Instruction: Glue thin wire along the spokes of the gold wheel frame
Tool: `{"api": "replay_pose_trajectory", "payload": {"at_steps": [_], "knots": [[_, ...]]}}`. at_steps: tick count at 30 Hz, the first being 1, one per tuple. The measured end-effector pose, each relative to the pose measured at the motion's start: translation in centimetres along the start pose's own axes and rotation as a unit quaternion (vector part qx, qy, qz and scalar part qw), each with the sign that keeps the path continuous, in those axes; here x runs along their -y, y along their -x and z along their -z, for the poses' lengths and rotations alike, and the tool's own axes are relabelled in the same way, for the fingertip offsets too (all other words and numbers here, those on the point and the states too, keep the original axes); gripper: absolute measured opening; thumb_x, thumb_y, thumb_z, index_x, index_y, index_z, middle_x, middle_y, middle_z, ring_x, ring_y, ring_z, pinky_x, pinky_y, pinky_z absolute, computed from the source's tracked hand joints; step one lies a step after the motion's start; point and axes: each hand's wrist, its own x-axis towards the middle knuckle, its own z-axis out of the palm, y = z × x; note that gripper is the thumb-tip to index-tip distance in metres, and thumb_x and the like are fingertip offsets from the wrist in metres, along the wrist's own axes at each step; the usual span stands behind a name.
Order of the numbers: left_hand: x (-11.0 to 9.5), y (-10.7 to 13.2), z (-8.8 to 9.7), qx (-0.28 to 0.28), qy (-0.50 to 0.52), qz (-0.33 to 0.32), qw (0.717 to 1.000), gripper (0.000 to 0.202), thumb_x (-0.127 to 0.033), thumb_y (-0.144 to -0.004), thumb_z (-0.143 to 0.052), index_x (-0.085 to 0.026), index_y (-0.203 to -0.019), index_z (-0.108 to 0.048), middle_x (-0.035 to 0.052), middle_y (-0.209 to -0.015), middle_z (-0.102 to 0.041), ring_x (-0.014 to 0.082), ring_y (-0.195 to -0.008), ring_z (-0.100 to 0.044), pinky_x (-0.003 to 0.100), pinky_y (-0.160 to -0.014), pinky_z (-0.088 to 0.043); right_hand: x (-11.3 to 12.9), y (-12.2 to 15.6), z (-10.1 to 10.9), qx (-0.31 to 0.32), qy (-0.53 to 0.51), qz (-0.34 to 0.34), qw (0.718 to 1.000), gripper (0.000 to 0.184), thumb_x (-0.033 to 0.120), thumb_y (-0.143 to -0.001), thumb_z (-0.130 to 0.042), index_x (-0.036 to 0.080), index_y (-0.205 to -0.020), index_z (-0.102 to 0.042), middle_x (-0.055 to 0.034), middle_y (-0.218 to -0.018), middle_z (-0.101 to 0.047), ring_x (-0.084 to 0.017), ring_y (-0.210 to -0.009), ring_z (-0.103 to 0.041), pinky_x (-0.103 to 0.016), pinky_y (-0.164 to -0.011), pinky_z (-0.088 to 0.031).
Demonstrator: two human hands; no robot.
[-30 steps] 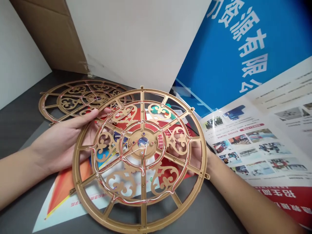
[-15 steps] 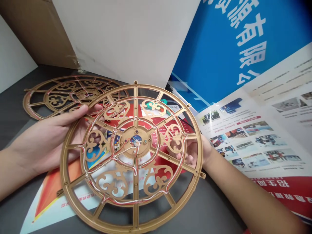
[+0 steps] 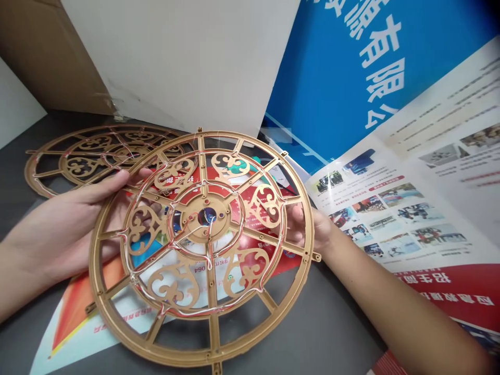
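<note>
Gold wire-strung wheel (image 3: 211, 297) held up between both hands, left fingers (image 3: 117, 179) spread wide behind it, right fingers (image 3: 295, 224) curled behind the rim; second wheel (image 3: 74, 165) lies far left on the grey tabletop (image 3: 328, 323).

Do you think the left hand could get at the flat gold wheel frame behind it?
Probably yes: the left hand sits close to the flat gold wheel frame with nothing between them, but its grip is on the raised gold wheel frame, which it would likely need to release first.

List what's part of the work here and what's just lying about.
In use: gold openwork wheel strung with wire, left hand, right hand.

Lying about: second gold wheel, printed brochure, blue banner, white board, cardboard.
</note>
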Motion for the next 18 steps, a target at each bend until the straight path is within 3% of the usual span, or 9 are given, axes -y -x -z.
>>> {"api": "replay_pose_trajectory", "payload": {"at_steps": [3,8,14,18], "knots": [[-0.04,0.23,-0.54,-0.025,-0.008,0.04,0.999,0.037,-0.029,-0.108,-0.045,-0.027,-0.121,-0.079,0.0042,-0.074,-0.079,0.024,-0.051,-0.074,0.039,-0.043,-0.066,-0.07,-0.32,-0.17,-0.006,0.02,0.011,1.0,0.059,0.056,-0.083,-0.092,0.02,-0.067,-0.048,0.0122,-0.051,-0.041,-0.002,-0.036,-0.03,-0.012,-0.034,-0.034],[-0.15,0.45,-1.0,-0.034,0.018,0.04,0.998,0.037,-0.027,-0.11,-0.042,-0.024,-0.117,-0.079,0.0031,-0.077,-0.081,0.0203,-0.053,-0.076,0.033,-0.042,-0.065,0.26,-0.36,-0.26,-0.024,0.04,0.022,0.999,0.047,0.054,-0.088,-0.09,0.019,-0.078,-0.06,0.0114,-0.052,-0.048,-0.001,-0.037,-0.032,-0.011,-0.035,-0.035],[-0.26,0.5,-0.74,-0.045,0.015,0.039,0.998,0.037,-0.026,-0.11,-0.044,-0.025,-0.124,-0.078,0.0016,-0.074,-0.08,0.0214,-0.05,-0.075,0.034,-0.041,-0.065,0.1,-0.21,-0.35,-0.022,0.039,-0.004,0.999,0.045,0.052,-0.08,-0.096,0.018,-0.084,-0.067,0.0103,-0.056,-0.054,-0.003,-0.036,-0.04,-0.014,-0.031,-0.036],[-0.39,0.61,-0.75,-0.051,0.024,0.038,0.998,0.037,-0.025,-0.11,-0.044,-0.024,-0.124,-0.078,0.0012,-0.074,-0.08,0.0189,-0.053,-0.075,0.032,-0.049,-0.069,-0.48,-0.14,-0.18,-0.033,0.037,-0.024,0.998,0.044,0.045,-0.073,-0.101,0.019,-0.093,-0.072,0.0089,-0.061,-0.062,-0.006,-0.037,-0.049,-0.017,-0.03,-0.039]]}}
